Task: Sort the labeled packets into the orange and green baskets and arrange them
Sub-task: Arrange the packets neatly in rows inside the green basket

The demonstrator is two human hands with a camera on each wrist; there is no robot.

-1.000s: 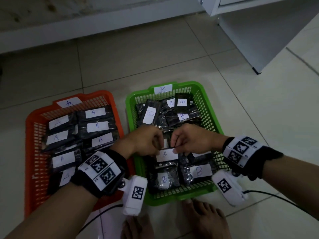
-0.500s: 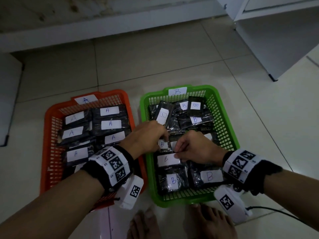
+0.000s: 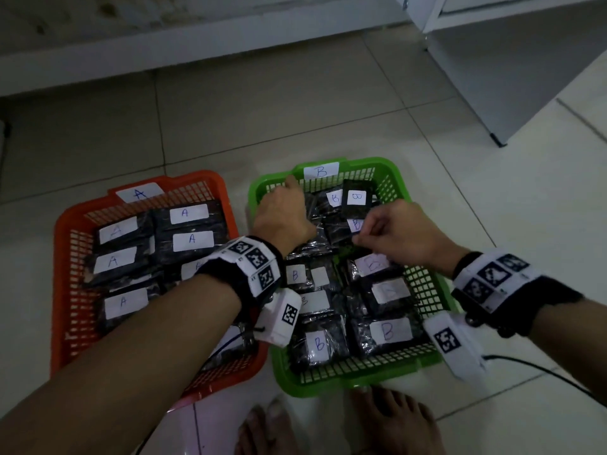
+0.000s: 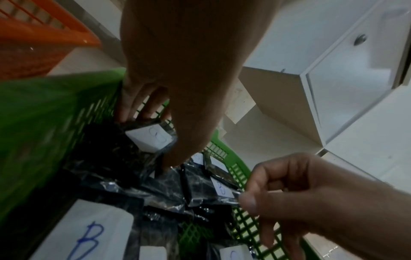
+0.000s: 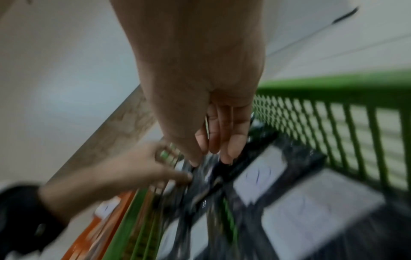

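- Two baskets sit side by side on the tiled floor (image 3: 328,106) in the head view: the orange basket (image 3: 62,257) on the left with an "A" tag, the green basket (image 3: 423,284) on the right with a "B" tag.
- Black packets with white "A" labels, the A packets (image 3: 192,241), fill the orange basket; the B packets (image 3: 387,331) fill the green one in loose rows.
- The left hand (image 3: 282,215) reaches to the far left corner of the green basket, fingers down among the packets there.
- The right hand (image 3: 400,234) hovers mid-basket, thumb and forefinger pinched on the edge of a packet.
- Both wrists carry black bands with white coded markers; two bare feet (image 3: 328,428) show at the near edge.
- In the left wrist view, the left hand's fingers (image 4: 126,105) and thumb are clamped on a B-labelled packet (image 4: 153,139), tilted up against the green wall (image 4: 44,105).
- The right hand (image 4: 289,193) enters at lower right, its fingertips pinching the shiny clear edge of a second packet (image 4: 213,193) beside another B label.
- A white cabinet (image 4: 333,88) stands beyond the basket.
- The right wrist view is blurred: the right hand's fingers (image 5: 227,137) point down onto dark wrapping, with the left hand (image 5: 133,168) just beside them; the grip itself is unclear here.
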